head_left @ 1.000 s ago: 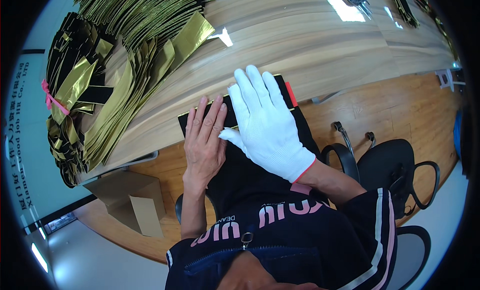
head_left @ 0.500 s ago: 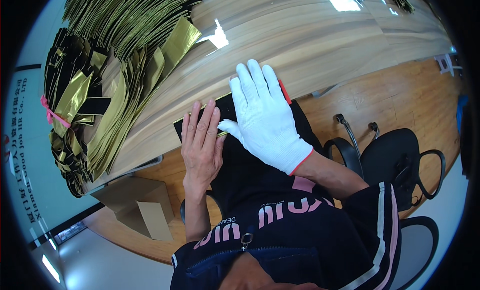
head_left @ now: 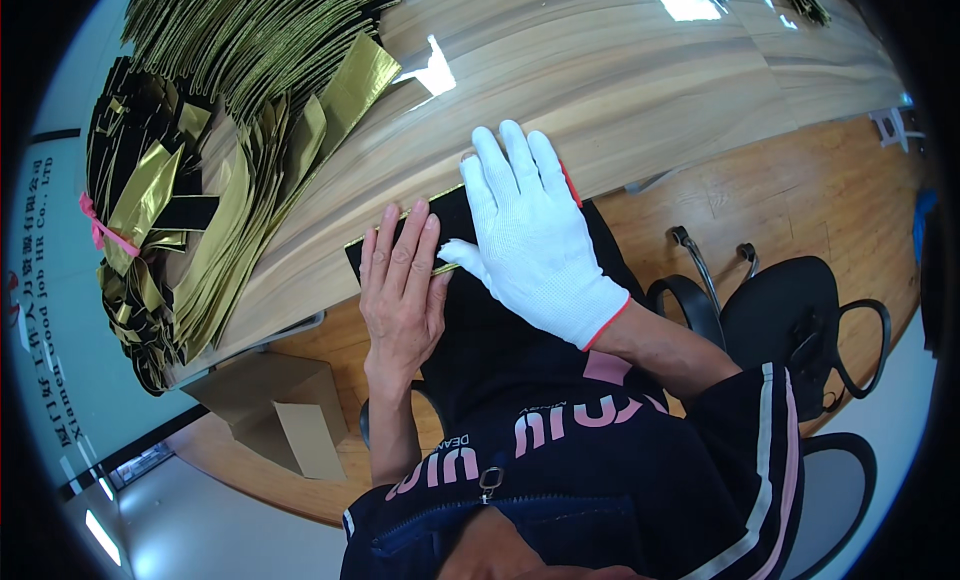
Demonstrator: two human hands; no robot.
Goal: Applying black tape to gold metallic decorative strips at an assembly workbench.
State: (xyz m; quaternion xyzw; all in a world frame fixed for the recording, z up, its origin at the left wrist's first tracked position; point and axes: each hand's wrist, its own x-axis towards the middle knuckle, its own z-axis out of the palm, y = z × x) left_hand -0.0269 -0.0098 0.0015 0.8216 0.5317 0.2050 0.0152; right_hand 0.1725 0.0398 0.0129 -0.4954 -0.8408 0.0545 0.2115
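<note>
Black flat paper sheet with a gold edge (head_left: 455, 212) lies at the near edge of the long pale wooden table (head_left: 620, 90), centre of the frame, partly overhanging toward the person's lap. Both hands press it flat. The step in hand appears to be flattening or creasing a fold. The large fanned stack of gold and black flat paper pieces (head_left: 215, 130) fills the upper left of the frame. A brown cardboard box (head_left: 275, 415) stands on the floor at lower left, and a black office chair (head_left: 800, 320) at right. The white-gloved right hand (head_left: 535, 240) rests palm down on the sheet, fingers extended and slightly spread. The bare left hand (head_left: 400, 290) lies just beside it, fingers straight and pressed together, pinching nothing. The next move probably calls for firm, even pressure drawn along the gold edge.
</note>
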